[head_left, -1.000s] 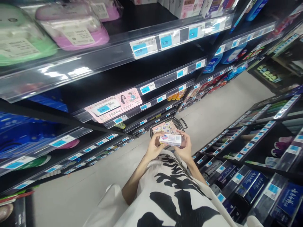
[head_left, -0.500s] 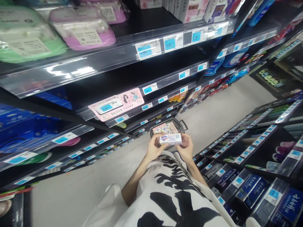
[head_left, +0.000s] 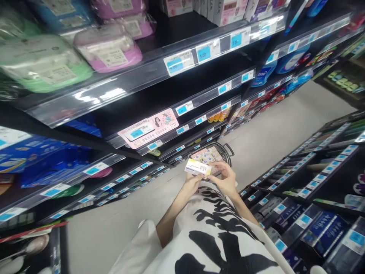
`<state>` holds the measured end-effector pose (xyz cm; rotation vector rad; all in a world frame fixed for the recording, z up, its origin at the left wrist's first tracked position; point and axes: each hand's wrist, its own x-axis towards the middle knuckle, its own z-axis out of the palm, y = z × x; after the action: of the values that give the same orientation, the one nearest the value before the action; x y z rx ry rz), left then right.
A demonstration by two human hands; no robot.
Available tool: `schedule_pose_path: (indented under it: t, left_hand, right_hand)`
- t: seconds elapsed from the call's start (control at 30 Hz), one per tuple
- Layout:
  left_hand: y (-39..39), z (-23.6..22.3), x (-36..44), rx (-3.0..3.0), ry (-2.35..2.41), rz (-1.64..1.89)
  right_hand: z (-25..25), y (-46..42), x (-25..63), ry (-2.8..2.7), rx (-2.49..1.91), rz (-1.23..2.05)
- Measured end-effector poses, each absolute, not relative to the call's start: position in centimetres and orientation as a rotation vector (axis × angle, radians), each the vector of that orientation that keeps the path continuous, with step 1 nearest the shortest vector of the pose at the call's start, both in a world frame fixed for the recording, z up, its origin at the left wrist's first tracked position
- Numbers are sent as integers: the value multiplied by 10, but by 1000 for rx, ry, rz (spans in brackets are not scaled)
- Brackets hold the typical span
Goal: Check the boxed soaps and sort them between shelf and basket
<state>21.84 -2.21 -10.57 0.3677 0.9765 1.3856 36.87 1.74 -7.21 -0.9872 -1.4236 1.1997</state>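
Between my hands is a small soap box [head_left: 197,166], white with a yellow edge and small print. My left hand [head_left: 192,182] grips it from below at the near side. My right hand [head_left: 224,177] has thumb and fingers closed on its right end. Just beyond the box stands a dark shopping basket [head_left: 227,155]. In it lie several small patterned packs [head_left: 209,154] in pink, white and yellow, partly hidden by the box and my hands.
On the left, a tall shelf [head_left: 142,85] carries price tags. Plastic-wrapped green [head_left: 42,64] and pink soap dishes [head_left: 108,49] sit on its upper level, with pink and white boxes [head_left: 228,11] further along. Another shelf with blue boxes [head_left: 321,232] stands right. Grey floor [head_left: 273,114] runs between.
The box has been turned, so a yellow-edged face shows instead of the one with the red and blue logo. My right hand has shifted its hold. The view has moved slightly.
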Motion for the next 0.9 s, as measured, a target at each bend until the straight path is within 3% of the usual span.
schedule_pose_path:
  t: [0.33,0.43,0.57,0.7,0.9]
  left_hand:
    - [-18,-113,213,291,993,1527]
    - [-17,-119,208,687,1210,1654]
    - [-19,-126,191,1718,1410,1805]
    - [-24,-133,180,2293,1470,1586]
    - [-20,-134,186,1962,1638,1722]
  right_hand:
    - [-85,18,370,-1430,-1046,1373]
    - [-91,22,371,-1371,-1029,1583]
    - [-99,22,371,-1154,-947,1987]
    - [-96,20,364,-1200,-1060,1874]
    - [-102,26,363,-1268,-1195,1668]
